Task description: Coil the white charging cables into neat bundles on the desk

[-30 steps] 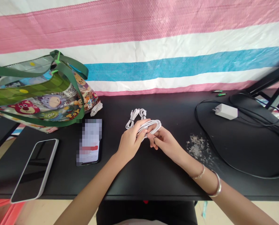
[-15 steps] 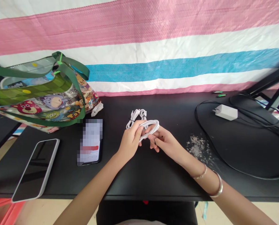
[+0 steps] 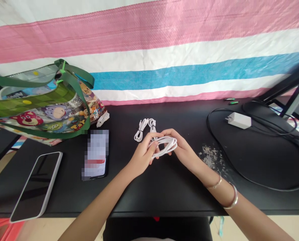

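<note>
A white cable wound into a loose coil (image 3: 169,146) is held above the black table between my two hands. My left hand (image 3: 145,150) pinches the coil's left side, with the thumb lying over the strands. Behind the coil's right side, my right hand (image 3: 180,144) has its fingers curled against it; its fingertips are partly hidden by the loops. Just beyond my hands lie tied bundles of white cable (image 3: 141,130), bound with thin black ties and partly covered by my left hand.
Left on the black table (image 3: 129,201) lie a lit phone (image 3: 96,154) and a dark-screened one (image 3: 36,187), with a cartoon bag (image 3: 51,110) behind. On the right are a white charger (image 3: 239,120), black cable (image 3: 214,134), pale scraps (image 3: 212,157) and green batteries (image 3: 234,102).
The coil has moved slightly right and toward me and looks wider. My right hand has shifted from below the loops to behind their right side.
</note>
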`<action>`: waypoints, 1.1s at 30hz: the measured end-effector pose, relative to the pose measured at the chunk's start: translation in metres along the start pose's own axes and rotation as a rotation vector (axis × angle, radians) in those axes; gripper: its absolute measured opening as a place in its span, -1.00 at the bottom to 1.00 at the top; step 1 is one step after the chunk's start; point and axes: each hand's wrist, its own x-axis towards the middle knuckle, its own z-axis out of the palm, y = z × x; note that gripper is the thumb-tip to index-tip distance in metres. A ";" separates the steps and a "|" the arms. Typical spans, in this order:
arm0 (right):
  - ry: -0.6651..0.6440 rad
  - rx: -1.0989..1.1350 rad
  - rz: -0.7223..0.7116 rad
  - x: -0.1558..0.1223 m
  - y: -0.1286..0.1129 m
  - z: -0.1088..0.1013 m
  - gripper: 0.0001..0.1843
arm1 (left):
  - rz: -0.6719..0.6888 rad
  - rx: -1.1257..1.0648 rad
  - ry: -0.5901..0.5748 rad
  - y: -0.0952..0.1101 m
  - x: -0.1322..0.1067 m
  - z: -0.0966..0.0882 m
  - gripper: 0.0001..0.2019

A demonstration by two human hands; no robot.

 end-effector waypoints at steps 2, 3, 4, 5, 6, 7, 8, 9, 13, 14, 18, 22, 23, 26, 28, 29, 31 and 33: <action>0.062 -0.025 -0.011 0.000 0.002 0.000 -0.79 | -0.016 0.022 -0.054 0.000 -0.002 0.003 -0.68; 0.092 -0.044 -0.015 0.000 0.002 0.000 -0.79 | -0.027 0.035 -0.068 0.000 -0.002 0.005 -0.69; 0.119 -0.065 -0.018 0.000 0.003 0.000 -0.79 | -0.039 0.045 -0.075 0.000 -0.003 0.006 -0.68; 0.139 -0.087 -0.020 0.000 0.003 0.000 -0.80 | -0.050 0.051 -0.079 0.000 -0.003 0.007 -0.68; 0.151 -0.108 -0.023 0.000 0.003 0.000 -0.81 | -0.058 0.054 -0.082 0.000 -0.004 0.007 -0.67; 0.159 -0.125 -0.029 0.001 0.003 0.000 -0.82 | -0.064 0.054 -0.084 0.000 -0.004 0.007 -0.67; 0.164 -0.142 -0.037 0.001 0.003 -0.001 -0.83 | -0.066 0.051 -0.086 0.000 -0.004 0.007 -0.66; 0.169 -0.158 -0.046 0.001 0.003 -0.001 -0.84 | -0.068 0.043 -0.088 -0.001 -0.004 0.007 -0.66; 0.178 -0.217 -0.080 0.002 -0.001 -0.003 -0.87 | -0.083 -0.003 -0.095 -0.002 -0.005 0.008 -0.70; 0.172 -0.231 -0.086 0.002 -0.002 -0.003 -0.88 | -0.086 -0.012 -0.097 -0.001 -0.005 0.008 -0.72; 0.147 -0.270 -0.098 0.001 -0.006 -0.004 -0.91 | -0.077 -0.038 -0.096 -0.001 -0.005 0.008 -0.76; 0.131 -0.266 -0.105 0.001 -0.007 -0.004 -0.92 | -0.058 -0.054 -0.115 -0.002 -0.005 0.008 -0.77; 0.123 -0.255 -0.100 0.001 -0.007 -0.004 -0.91 | -0.057 -0.058 -0.120 -0.002 -0.005 0.009 -0.76; 0.102 -0.203 -0.078 0.001 -0.005 -0.003 -0.86 | -0.050 -0.063 -0.158 -0.002 -0.006 0.009 -0.75; 0.091 -0.171 -0.064 0.002 -0.004 -0.003 -0.81 | -0.035 -0.064 -0.193 -0.001 -0.006 0.009 -0.75; 0.089 -0.156 -0.056 0.002 -0.004 -0.003 -0.80 | -0.028 -0.066 -0.206 0.000 -0.006 0.009 -0.74; 0.083 -0.124 -0.036 0.003 -0.005 -0.003 -0.77 | -0.026 -0.064 -0.224 0.001 -0.007 0.009 -0.74; 0.084 -0.090 -0.022 0.004 -0.005 -0.003 -0.76 | -0.033 -0.053 -0.235 0.002 -0.007 0.008 -0.72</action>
